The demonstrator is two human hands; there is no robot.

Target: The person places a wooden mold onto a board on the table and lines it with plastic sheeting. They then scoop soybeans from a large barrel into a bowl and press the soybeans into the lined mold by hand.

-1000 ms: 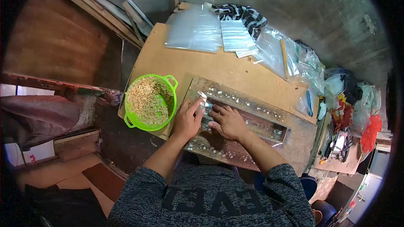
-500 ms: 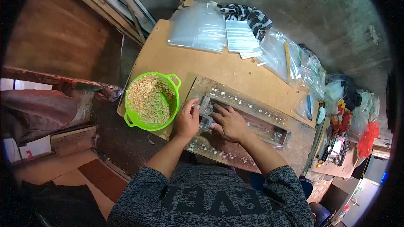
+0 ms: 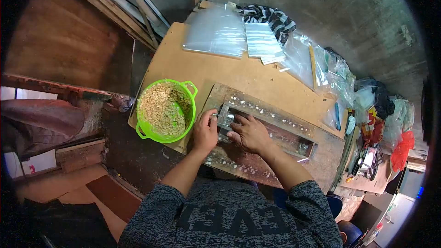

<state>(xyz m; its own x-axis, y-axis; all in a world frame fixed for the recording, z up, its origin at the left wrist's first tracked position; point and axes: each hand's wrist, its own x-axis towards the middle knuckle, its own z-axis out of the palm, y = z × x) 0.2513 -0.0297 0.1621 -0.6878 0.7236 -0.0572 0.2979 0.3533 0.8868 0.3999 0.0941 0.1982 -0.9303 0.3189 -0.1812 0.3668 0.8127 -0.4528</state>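
A long, narrow wooden frame (image 3: 275, 126) lies slantwise on a worn board (image 3: 317, 167), with clear plastic (image 3: 224, 115) over its left end. At that end, my left hand (image 3: 205, 131) pinches the edge of the plastic between thumb and fingers. My right hand (image 3: 250, 134) reaches over the frame's near side, fingers stretched and apart on the plastic inside; the fingertips are partly hidden. Left of my left hand stands a bright green basin (image 3: 193, 110) of pale, lumpy, grain-like food (image 3: 158, 101).
Stacked clear plastic bags (image 3: 216, 32) and a striped black-and-white bag (image 3: 271, 16) lie along the back of the table (image 3: 170, 59). A wooden stick (image 3: 313, 66) rests on more plastic at the right. White crumbs dot the board around the frame.
Both hands stay at the frame's left end. The right fingers have shifted very slightly, and the plastic beside the left hand has moved a little. The basin has not moved.
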